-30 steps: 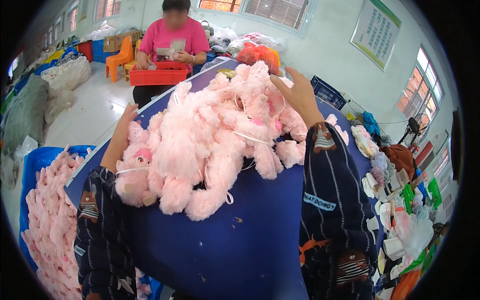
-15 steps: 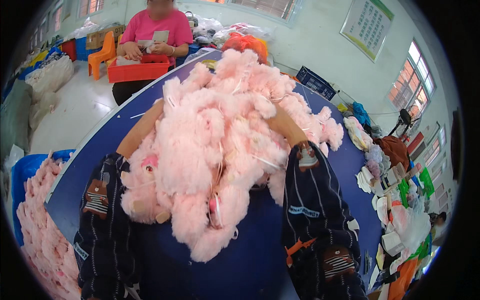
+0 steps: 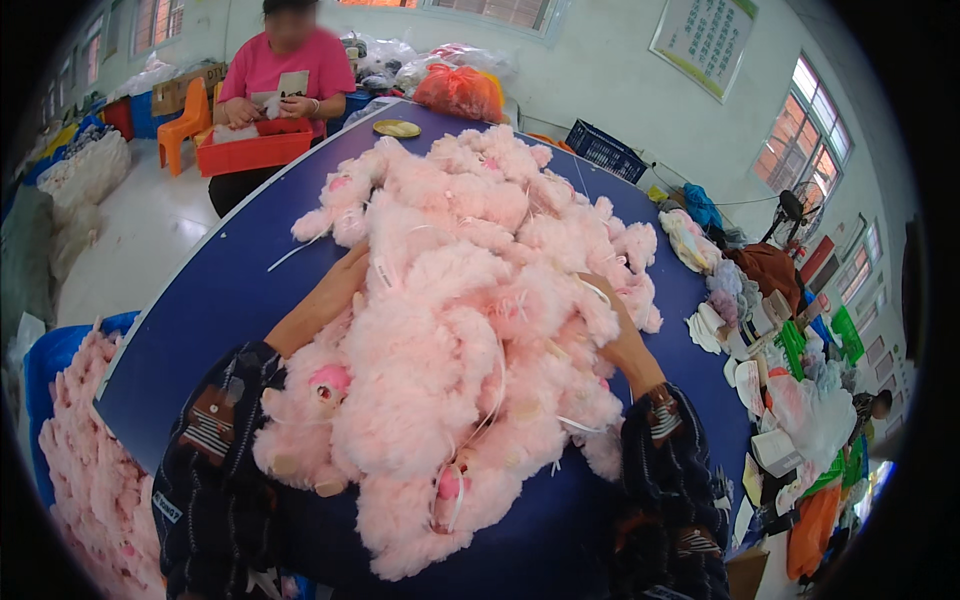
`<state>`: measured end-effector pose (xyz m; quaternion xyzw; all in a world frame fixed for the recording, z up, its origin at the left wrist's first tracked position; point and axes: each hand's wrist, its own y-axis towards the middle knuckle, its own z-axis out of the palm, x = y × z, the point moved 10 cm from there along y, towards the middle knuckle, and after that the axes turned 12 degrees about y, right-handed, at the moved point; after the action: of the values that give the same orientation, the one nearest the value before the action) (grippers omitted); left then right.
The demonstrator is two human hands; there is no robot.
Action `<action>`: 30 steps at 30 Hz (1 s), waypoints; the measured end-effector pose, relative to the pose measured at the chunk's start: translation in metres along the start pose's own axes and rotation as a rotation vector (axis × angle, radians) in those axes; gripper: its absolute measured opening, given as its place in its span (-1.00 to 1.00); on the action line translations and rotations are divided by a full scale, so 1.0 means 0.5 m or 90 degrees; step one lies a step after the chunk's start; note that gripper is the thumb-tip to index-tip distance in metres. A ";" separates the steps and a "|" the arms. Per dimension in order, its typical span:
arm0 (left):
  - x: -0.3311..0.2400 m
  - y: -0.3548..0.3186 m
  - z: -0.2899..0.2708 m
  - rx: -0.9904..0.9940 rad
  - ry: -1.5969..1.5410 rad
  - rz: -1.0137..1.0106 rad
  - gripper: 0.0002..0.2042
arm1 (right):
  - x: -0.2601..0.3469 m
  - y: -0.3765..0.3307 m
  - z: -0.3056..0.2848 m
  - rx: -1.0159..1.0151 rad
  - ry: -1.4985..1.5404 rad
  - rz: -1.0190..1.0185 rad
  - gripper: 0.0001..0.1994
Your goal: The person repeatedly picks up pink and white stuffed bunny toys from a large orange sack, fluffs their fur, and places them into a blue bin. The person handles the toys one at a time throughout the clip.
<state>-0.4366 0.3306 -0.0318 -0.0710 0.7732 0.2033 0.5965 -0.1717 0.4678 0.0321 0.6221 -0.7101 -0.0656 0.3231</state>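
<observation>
A heap of fluffy pink plush toys covers the middle of the table, with white ribbons or strips trailing from several of them. Against the heap's left side lies my left hand, its visible fingers stretched out and the tips sunk in the fur. My right hand presses into the right side; plush hides its fingers. Between both hands sits the thick near part of the pile. One toy at the near left shows a pink patch. Dark patterned sleeves cover both my forearms.
The blue table has a small round dish at its far edge. More pink plush fills a blue bin at left. Across the table, a person in pink works over a red tray. Clutter lines the right.
The near part of the heap has shifted toward me, and the far part lies lower and more spread out. My hands have come nearer, the right one also further right.
</observation>
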 end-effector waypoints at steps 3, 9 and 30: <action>-0.013 -0.011 0.029 0.022 0.002 0.168 -0.59 | 0.022 -0.059 -0.012 0.018 -0.070 -0.030 -0.65; -0.078 -0.067 0.121 0.005 0.053 0.059 -0.46 | 0.054 -0.211 -0.083 -0.039 -0.149 0.009 -0.68; -0.162 -0.605 0.153 -0.332 0.304 0.058 -0.37 | 0.309 -0.524 -0.155 -0.386 -0.141 0.076 -0.70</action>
<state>-0.2389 0.0759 -0.0398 -0.2316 0.8152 0.3982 0.3510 0.0880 0.2918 0.0212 0.4439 -0.7243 -0.3220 0.4179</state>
